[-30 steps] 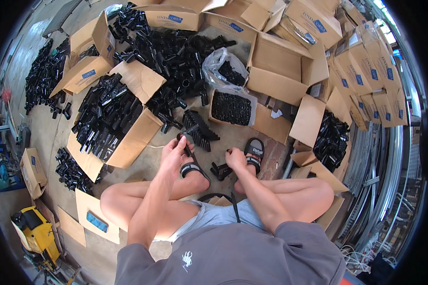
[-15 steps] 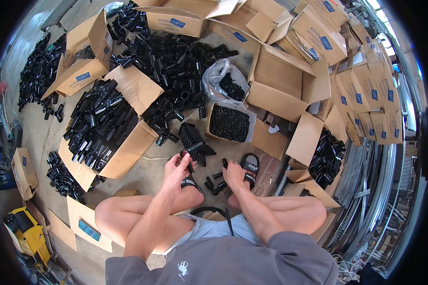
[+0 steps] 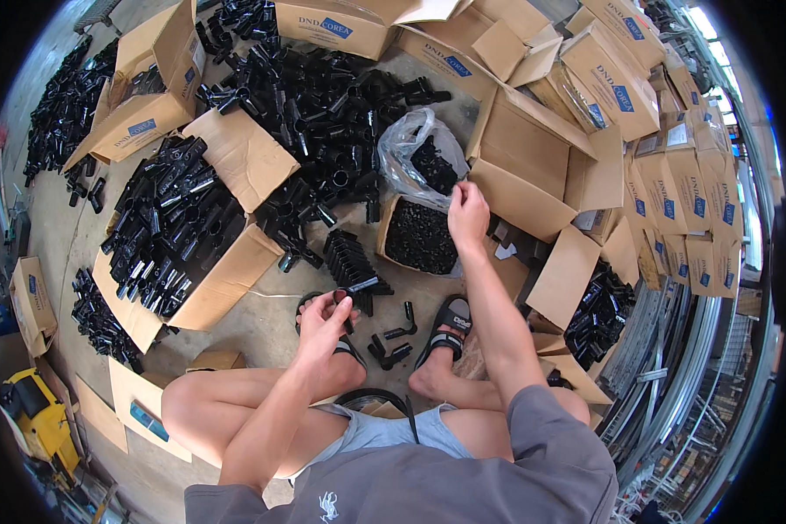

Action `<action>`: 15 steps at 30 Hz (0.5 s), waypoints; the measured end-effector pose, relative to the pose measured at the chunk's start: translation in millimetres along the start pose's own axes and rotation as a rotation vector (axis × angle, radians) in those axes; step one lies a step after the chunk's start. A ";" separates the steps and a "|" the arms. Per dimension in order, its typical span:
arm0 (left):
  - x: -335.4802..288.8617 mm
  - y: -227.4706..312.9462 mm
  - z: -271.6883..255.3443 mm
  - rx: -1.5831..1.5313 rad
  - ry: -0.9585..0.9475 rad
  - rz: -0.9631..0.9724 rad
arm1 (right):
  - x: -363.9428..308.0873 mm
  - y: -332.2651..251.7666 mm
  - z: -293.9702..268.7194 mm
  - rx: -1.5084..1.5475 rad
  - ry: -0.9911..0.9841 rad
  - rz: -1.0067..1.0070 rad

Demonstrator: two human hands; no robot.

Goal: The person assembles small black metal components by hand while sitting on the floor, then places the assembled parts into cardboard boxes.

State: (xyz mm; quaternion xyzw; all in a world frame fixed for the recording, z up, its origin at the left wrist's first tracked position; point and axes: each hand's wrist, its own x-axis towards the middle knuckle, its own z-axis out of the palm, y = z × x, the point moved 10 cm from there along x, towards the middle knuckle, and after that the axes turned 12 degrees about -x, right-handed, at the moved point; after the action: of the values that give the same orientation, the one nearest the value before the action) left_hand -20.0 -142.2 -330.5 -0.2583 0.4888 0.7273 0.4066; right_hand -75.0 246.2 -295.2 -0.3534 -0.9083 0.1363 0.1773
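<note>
My left hand (image 3: 323, 321) is closed around a black tubular fitting (image 3: 349, 325), above my left foot. Just beyond it stands a neat stacked row of black fittings (image 3: 345, 258). My right hand (image 3: 468, 215) is stretched forward with fingers curled, at the right edge of a clear plastic bag (image 3: 402, 157) and a small box of tiny black parts (image 3: 419, 236). What its fingers hold, if anything, is too small to make out. A few loose black fittings (image 3: 391, 351) lie on the floor between my feet.
A large carton (image 3: 227, 279) heaped with black fittings stands at the left, with a big loose pile (image 3: 323, 113) behind it. An open carton (image 3: 524, 157) is at the right, and stacked cartons (image 3: 672, 183) rise farther right beside long metal lengths (image 3: 672, 384).
My right hand has moved forward from the loose fittings by my right foot to the bag and small box. My left hand still holds its fitting, slightly nearer to me.
</note>
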 end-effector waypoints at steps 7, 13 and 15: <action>5.1 25.7 -15.8 -0.003 0.183 0.066 | -42.9 -133.3 -3.5 0.283 -0.108 -0.450; 8.1 34.5 -28.0 -0.090 0.219 0.155 | -214.4 -121.2 27.7 0.030 -0.364 -0.688; 6.7 32.5 -27.9 -0.096 0.195 0.145 | -226.7 -96.5 35.5 -0.088 -0.368 -0.583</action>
State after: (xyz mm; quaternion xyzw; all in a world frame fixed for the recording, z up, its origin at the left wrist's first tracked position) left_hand -51.7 -171.9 -330.2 -0.3108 0.5083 0.7487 0.2905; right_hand 8.7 16.6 -342.3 -0.0558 -0.9928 0.1023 0.0265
